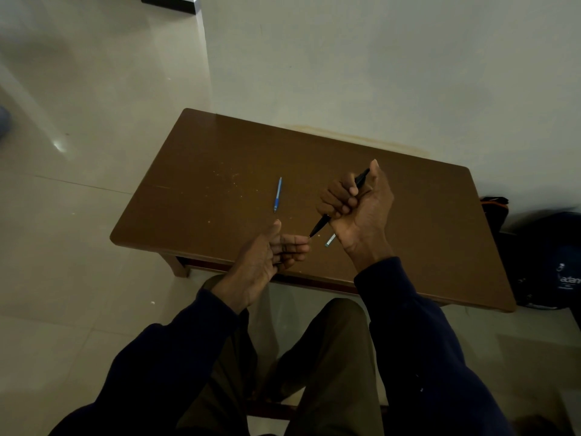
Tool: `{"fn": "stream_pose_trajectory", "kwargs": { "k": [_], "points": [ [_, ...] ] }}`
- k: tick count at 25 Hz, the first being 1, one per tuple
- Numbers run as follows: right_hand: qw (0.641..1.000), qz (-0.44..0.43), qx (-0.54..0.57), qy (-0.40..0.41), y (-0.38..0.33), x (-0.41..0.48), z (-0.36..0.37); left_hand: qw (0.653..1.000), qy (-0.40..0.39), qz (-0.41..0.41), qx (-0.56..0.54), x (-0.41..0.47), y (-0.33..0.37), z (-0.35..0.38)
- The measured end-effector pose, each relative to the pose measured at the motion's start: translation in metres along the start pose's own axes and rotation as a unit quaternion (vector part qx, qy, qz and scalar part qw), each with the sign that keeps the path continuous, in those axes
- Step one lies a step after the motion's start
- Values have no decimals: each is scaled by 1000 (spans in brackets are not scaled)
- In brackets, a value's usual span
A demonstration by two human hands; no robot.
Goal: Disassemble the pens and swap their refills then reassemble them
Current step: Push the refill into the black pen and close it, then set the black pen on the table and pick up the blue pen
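Black pen [321, 225] held slantwise above the worktop [204, 184], over its near edge, tip down-left, other end up-right. Right hand [355, 202]: grip clamped round the barrel in a fist, thumb lying along the upper end. Left hand [267, 256]: grip apart, thumb raised clear of the half-bent fingers [295, 247]; fingertips sit right at the pen's tip, contact cannot be told. Blue pen [278, 194] lies alone mid-worktop, running far edge to near edge. Small pale part [330, 240] on the worktop just beside the right wrist, toward the near edge. Dark bag [550, 262] on the floor past the worktop's right end.
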State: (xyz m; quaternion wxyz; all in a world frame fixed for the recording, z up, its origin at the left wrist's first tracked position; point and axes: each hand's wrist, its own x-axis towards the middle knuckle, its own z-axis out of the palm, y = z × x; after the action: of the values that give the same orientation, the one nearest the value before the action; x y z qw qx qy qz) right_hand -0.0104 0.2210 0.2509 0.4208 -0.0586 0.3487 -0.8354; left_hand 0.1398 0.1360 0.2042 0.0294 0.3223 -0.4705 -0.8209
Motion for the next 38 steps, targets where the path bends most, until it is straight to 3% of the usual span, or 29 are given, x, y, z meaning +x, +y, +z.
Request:
{"fn": "stream_pose_trajectory", "kwargs": {
  "k": [9, 19, 23, 30, 38],
  "points": [
    [998, -21, -31, 48, 5, 8, -9, 1000, 6, -11, 9, 16, -11, -14],
    [974, 34, -187, 124, 38, 56, -75, 998, 49, -33, 33, 67, -17, -45],
    [960, 25, -196, 197, 58, 74, -106, 995, 69, -40, 64, 103, -16, -54],
    [874, 25, -394, 285, 81, 118, -142, 985, 116, -50, 114, 163, -26, -58],
    [758, 17, -581, 298, 86, 159, -178, 978, 139, -57, 145, 211, -37, -58]
  ]
}}
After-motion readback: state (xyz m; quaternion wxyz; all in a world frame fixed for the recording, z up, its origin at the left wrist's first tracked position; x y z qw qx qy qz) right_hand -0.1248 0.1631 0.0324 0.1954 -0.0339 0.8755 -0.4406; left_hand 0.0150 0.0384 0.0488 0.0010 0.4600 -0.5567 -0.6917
